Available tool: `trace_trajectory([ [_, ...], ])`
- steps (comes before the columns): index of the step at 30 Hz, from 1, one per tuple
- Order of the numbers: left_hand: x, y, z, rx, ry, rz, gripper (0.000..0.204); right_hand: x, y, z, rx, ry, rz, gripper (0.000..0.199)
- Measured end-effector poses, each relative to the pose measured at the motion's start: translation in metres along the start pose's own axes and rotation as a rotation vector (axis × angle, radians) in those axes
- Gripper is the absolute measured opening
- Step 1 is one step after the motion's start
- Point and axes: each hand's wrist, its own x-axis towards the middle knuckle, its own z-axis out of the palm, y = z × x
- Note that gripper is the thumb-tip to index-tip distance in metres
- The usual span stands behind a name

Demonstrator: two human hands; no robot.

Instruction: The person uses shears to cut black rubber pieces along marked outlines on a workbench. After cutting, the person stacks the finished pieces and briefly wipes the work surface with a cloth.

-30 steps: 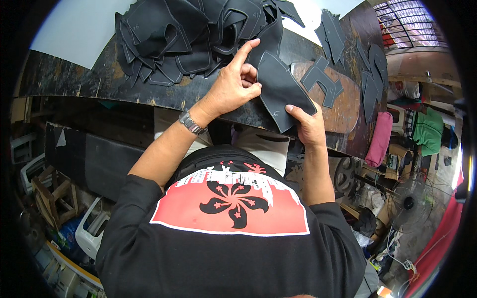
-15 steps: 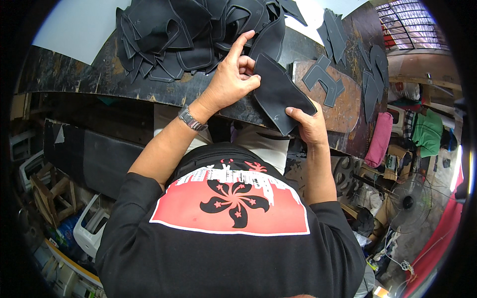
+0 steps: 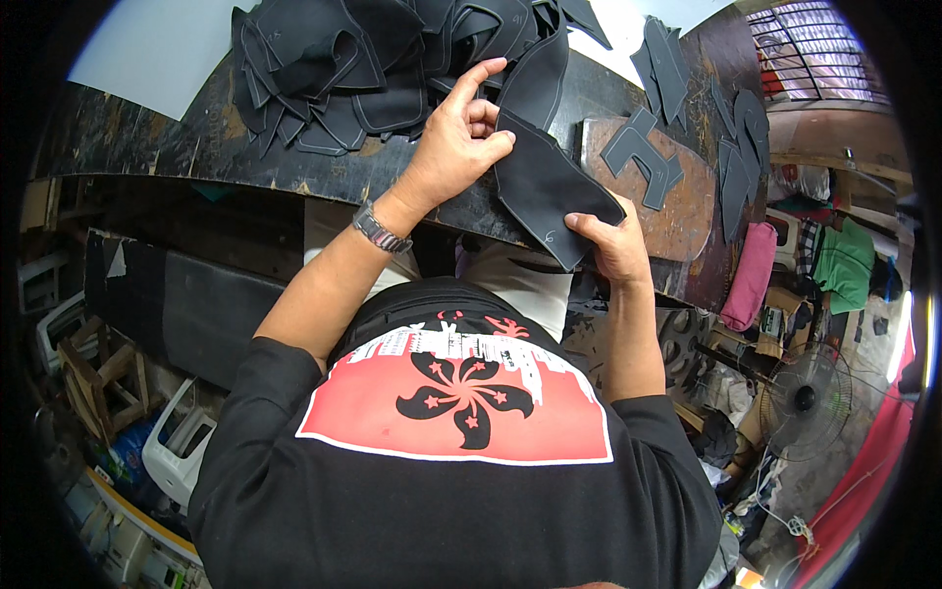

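Note:
A black, flat, cut piece of sheet material (image 3: 549, 187) with a pale outline and a small mark is held over the table's front edge. My right hand (image 3: 613, 245) grips its lower right end, thumb on top and the fingers hidden underneath. At its upper left edge my left hand (image 3: 466, 137) has the thumb over the rim. Its index finger stretches away from the piece, while the other fingers curl beside the edge. A large heap of similar black pieces (image 3: 334, 69) lies just beyond my left hand.
Right of my hands, a brown board (image 3: 682, 231) carries a branched black piece (image 3: 643, 157). More black pieces lie at the table's far right (image 3: 741, 147) and back right (image 3: 659, 69). A pink roll (image 3: 751, 275) sits beside the table, with a fan (image 3: 805, 398) lower right.
The held piece has shifted slightly, its upper left edge moving left and bending near my left thumb. Both hands stay almost in place.

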Motion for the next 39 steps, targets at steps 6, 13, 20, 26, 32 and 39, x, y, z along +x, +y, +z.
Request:
trace_trajectory([
  [6, 0.001, -0.006, -0.003, -0.043, 0.026, -0.005, 0.072, -0.001, -0.001, 0.002, 0.011, 0.01, -0.002, 0.02],
  [13, 0.003, -0.011, -0.008, 0.017, 0.008, -0.017, 0.055, 0.0, -0.001, 0.001, 0.015, 0.008, -0.006, 0.021],
  [20, 0.003, -0.009, -0.003, -0.129, 0.053, -0.057, 0.034, -0.001, 0.0, 0.006, 0.064, 0.052, -0.043, 0.022],
  [26, 0.001, -0.005, -0.002, -0.122, 0.055, -0.105, 0.022, -0.001, -0.001, 0.011, 0.112, 0.072, -0.069, 0.027],
  [32, 0.002, -0.006, -0.005, -0.136, 0.005, -0.118, 0.025, -0.003, -0.001, 0.012, 0.171, 0.106, -0.058, 0.028],
  [39, 0.003, -0.01, -0.005, -0.044, 0.021, -0.059, 0.036, -0.01, 0.001, 0.016, 0.243, 0.157, -0.041, 0.026],
])
